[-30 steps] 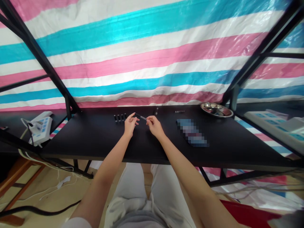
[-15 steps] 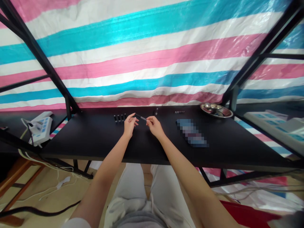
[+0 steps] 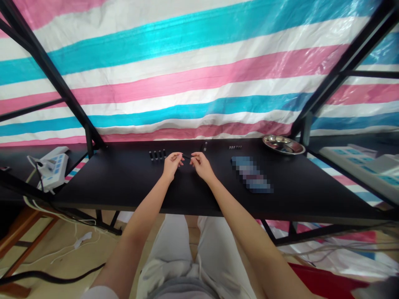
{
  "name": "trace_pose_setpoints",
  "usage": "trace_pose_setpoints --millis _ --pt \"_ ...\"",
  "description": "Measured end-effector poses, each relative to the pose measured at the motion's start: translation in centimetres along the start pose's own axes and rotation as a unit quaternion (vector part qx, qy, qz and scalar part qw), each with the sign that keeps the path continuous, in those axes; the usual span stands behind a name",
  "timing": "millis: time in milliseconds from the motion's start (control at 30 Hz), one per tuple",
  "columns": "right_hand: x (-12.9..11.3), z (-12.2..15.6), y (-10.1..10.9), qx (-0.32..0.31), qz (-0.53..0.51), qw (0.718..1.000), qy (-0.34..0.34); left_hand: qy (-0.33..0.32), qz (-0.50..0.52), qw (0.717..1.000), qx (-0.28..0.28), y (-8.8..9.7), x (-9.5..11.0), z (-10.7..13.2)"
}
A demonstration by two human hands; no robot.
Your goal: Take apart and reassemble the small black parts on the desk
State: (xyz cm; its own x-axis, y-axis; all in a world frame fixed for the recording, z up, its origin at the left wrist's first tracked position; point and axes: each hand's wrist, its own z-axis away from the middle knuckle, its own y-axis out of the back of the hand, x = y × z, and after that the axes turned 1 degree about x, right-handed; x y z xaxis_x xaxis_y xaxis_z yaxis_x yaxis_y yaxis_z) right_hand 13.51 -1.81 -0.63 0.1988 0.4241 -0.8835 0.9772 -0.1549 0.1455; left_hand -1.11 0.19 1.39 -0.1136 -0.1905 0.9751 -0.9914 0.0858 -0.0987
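Note:
Over the middle of the black table (image 3: 124,182), my left hand (image 3: 171,165) and my right hand (image 3: 201,165) face each other with fingertips pinched. Between them runs a thin dark rod-like piece (image 3: 186,156), held at one end by each hand. Just left of my left hand stands a short row of small black cylinders (image 3: 157,155). One small upright black part (image 3: 205,146) stands behind my right hand.
A row of tiny dark parts (image 3: 236,147) and a blurred flat object (image 3: 252,174) lie to the right. A metal dish (image 3: 283,144) sits at the back right. A white power strip (image 3: 51,164) lies on the left. Black frame posts rise at both sides.
The hands have drawn a little closer together, and the thin piece between them looks shorter and lies flatter than before.

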Motion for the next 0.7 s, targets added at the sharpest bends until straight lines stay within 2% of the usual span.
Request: trace_pose_setpoints --millis 167,433,700 --pt "-0.1 -0.3 0.0 0.03 -0.061 0.997 -0.036 0.009 -0.016 0.999 -0.042 -0.1 0.2 0.2" --pt "-0.1 -0.3 0.1 0.057 -0.079 0.992 -0.077 -0.048 -0.131 0.988 -0.058 -0.5 0.1 0.7" --pt "-0.2 -0.2 0.3 0.086 -0.056 0.988 -0.117 -0.101 -0.286 0.947 -0.104 -0.5 0.1 1.5"
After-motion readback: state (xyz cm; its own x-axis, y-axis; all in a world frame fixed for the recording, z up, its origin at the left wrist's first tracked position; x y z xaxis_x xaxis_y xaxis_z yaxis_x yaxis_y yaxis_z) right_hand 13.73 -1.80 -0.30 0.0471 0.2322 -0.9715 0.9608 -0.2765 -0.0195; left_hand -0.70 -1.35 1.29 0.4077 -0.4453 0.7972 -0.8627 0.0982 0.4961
